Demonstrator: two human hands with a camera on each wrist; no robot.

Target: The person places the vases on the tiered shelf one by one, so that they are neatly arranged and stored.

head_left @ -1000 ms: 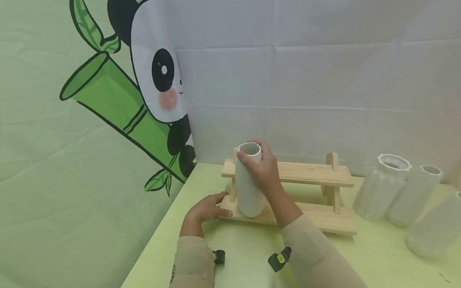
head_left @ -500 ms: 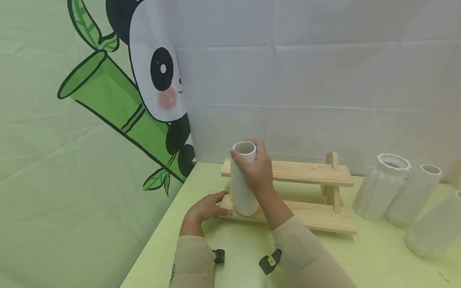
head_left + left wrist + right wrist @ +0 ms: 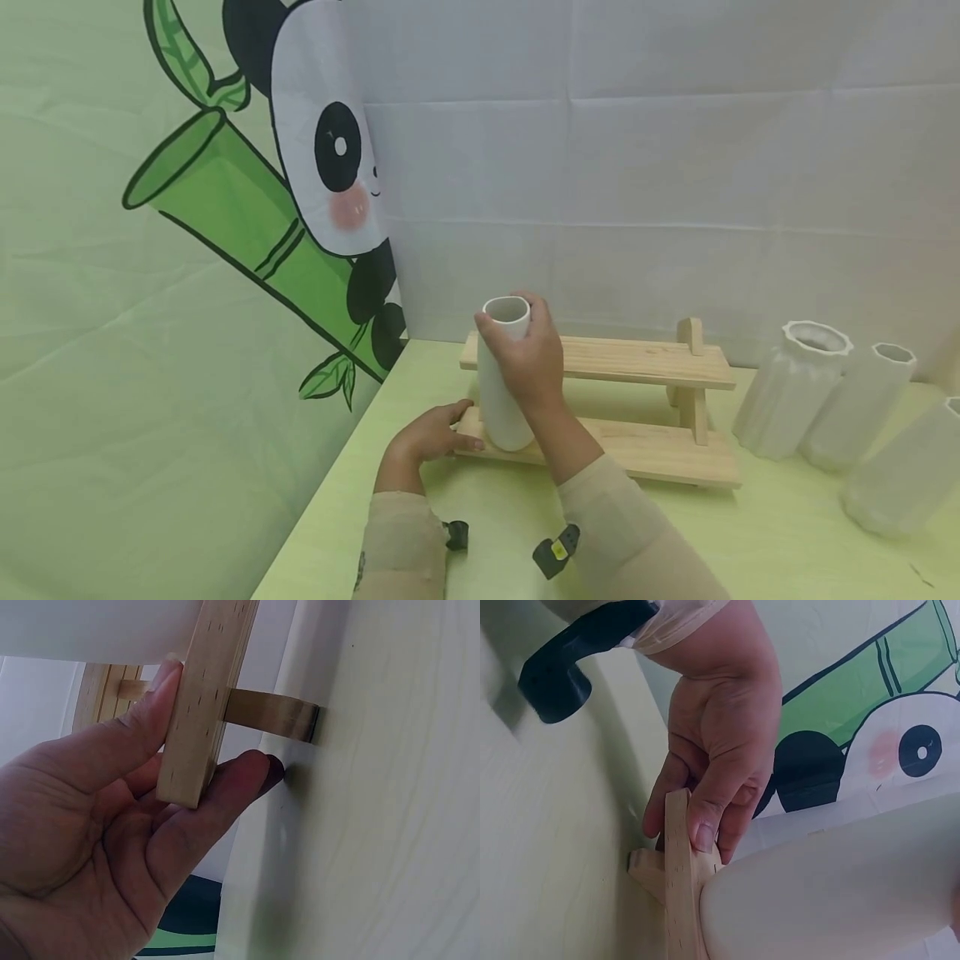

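A tall white vase (image 3: pixel 498 392) stands on the left end of the lower board of a two-tier wooden rack (image 3: pixel 645 450). My right hand (image 3: pixel 534 358) grips it near the rim, with the thumb on the near side and fingers round the back. At the board's left end, my left hand (image 3: pixel 431 433) holds the rack. The left wrist view shows that hand's thumb above the board (image 3: pixel 199 712) and fingers under it. In the right wrist view the vase's base (image 3: pixel 735 907) meets the board, close to the left thumb (image 3: pixel 703 832).
Several more white vases stand on the table to the right of the rack, among them a fluted one (image 3: pixel 795 392) and a slimmer one (image 3: pixel 858 408). Another vase (image 3: pixel 903 475) is partly cut off at the right edge. A white cloth wall (image 3: pixel 675 167) rises behind the rack.
My right hand has shifted the vase left along the lower board, closer to the left hand. The left hand has kept its place on the board's end.
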